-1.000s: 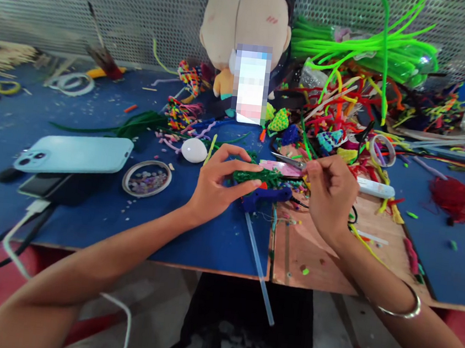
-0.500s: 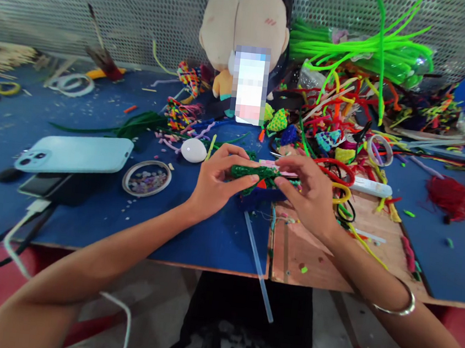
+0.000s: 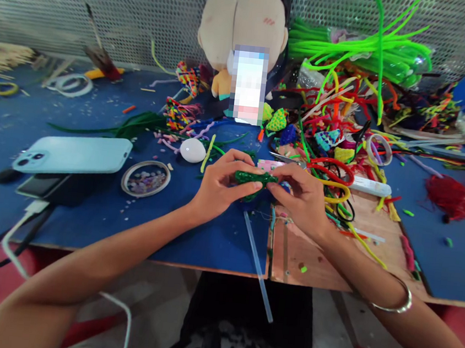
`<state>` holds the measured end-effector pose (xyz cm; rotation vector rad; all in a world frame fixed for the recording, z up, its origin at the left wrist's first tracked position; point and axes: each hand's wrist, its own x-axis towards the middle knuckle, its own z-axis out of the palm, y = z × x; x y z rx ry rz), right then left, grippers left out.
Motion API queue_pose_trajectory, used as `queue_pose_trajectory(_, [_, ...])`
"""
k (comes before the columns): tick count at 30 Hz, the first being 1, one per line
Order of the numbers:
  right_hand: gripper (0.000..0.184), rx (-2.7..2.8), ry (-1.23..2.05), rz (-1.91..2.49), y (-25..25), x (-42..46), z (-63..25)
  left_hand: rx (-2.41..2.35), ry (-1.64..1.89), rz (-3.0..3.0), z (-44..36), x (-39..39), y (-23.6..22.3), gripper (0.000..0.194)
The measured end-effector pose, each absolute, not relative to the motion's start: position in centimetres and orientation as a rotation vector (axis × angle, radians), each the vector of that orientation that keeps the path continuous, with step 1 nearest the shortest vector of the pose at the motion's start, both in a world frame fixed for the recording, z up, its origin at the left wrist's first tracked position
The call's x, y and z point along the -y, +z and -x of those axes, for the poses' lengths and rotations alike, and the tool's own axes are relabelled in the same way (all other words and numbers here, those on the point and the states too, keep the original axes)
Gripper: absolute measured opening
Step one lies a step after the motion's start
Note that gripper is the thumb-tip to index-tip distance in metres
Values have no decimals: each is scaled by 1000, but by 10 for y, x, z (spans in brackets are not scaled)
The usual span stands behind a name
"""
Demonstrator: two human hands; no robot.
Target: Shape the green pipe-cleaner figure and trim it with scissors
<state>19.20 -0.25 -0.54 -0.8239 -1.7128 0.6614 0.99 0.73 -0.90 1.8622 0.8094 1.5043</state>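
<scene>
A dark green fuzzy piece that looks made of pipe cleaners (image 3: 248, 178) is held level between both hands above the table's front half. My left hand (image 3: 225, 181) is closed on its left part, thumb below and fingers above. Fingers of my right hand (image 3: 303, 195) pinch its right end. Scissors with red handles (image 3: 330, 168) lie just behind my right hand, blades pointing left. Under the hands, a dark blue item is mostly hidden. A clear glue stick (image 3: 258, 265) juts over the table edge below them.
A light blue phone (image 3: 74, 153) and a round dish of small beads (image 3: 146, 180) lie at left, near a white egg-shaped object (image 3: 193, 150). Behind stands a plush doll (image 3: 244, 23) with a lit phone before it. Bright green pipe cleaners (image 3: 362, 49) and colourful scraps crowd the right.
My right fingers have come in closer to the left hand and now pinch the green piece's end. The piece sits slightly lower, and the scissors' blades now show.
</scene>
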Motion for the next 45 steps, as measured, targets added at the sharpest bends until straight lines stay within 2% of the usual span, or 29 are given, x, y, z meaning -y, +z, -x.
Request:
queue_pose_trajectory(11, [5,1691,601,914,0,5,-193,-900,1392,-1985,-7,-7,-8,23])
queue_pose_trajectory(17, [4,1757,470,925,4,4,-198,-937,1423,-1934,-3,-10,-1,13])
queue_pose_trajectory(29, [10,1884,258,891,9,2,-202,-885,1473,-2051,-1,-14,-2,10])
queue_pose_trajectory(33, [10,1867,372,881,7,1,-202,-890,1470,-2036,-2,-12,0,8])
queue_pose_trajectory(38, [8,1710,753,886,1,1,-198,-939,1477,-1991,-3,-10,-1,9])
queue_pose_trajectory(45, [38,1665,1098,877,0,3,-194,-917,1503,-1937,-5,-8,0,8])
